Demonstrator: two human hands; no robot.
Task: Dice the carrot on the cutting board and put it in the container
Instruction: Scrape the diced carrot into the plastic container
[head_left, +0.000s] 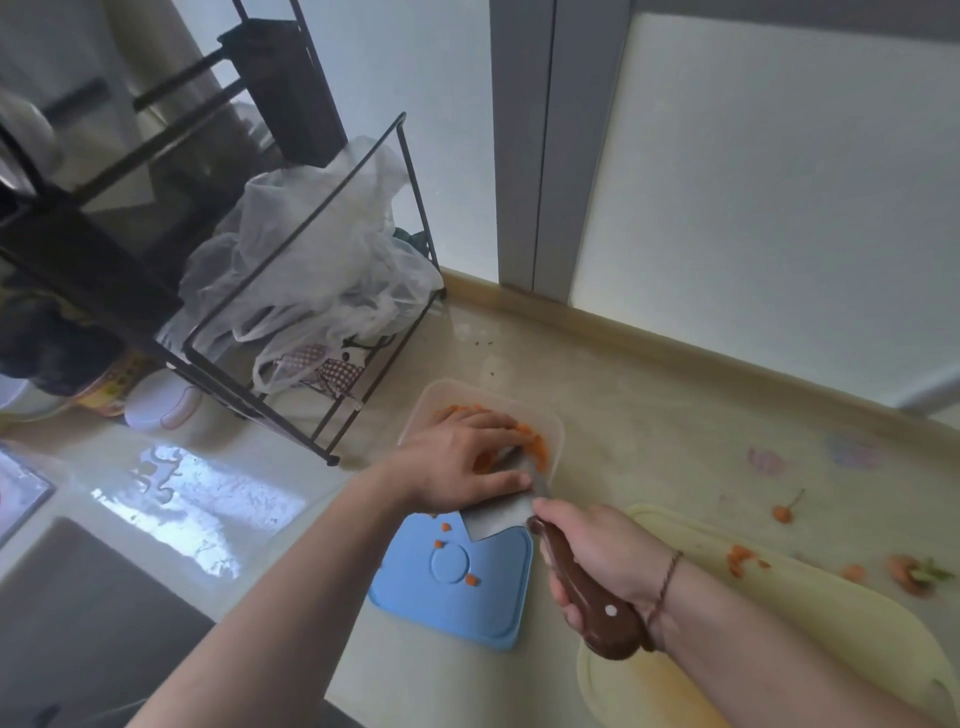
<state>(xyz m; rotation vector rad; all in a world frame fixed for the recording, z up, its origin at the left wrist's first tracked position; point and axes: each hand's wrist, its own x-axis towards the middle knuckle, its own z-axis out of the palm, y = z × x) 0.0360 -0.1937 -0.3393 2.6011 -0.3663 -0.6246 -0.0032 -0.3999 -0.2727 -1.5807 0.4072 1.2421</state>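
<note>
Step in hand: the transfer. The dicing looks mostly done, and the diced orange carrot pieces (535, 441) are going from the blade into the translucent square plastic container (555, 422), which stands at abt 12 o'clock from the hands, just beyond the lid.

The right hand (597, 556) has its fingers curled tight round the dark brown wooden handle w/ a pale rivet of the broad steel kitchen knife (498, 519). The flat blade is held over the near rim of the container. The left hand (462, 462) lies on top of the blade w/ fingers nearly straight, reaching into the container; it seems to sweep the pieces off and grips nothing.

The light blue square plastic lid (457, 587), smooth w/ a round moulded ring, lies at 6 o'clock from the container. Three small carrot cubes are spilled on it.

The pale yellow plastic cutting board (810, 613) is at abt 4 o'clock from the right hand. On it are orange scraps and a carrot top w/ green stub near the far edge. One more stem end lies on the glossy beige counter (649, 410) at 2 o'clock.

Next move, as I judge: finish wiping the blade clean, then collect the stray cubes from the lid. Cubes are small and wet-looking, so they need a fingertip pinch, and care near the sharp edge.
</note>
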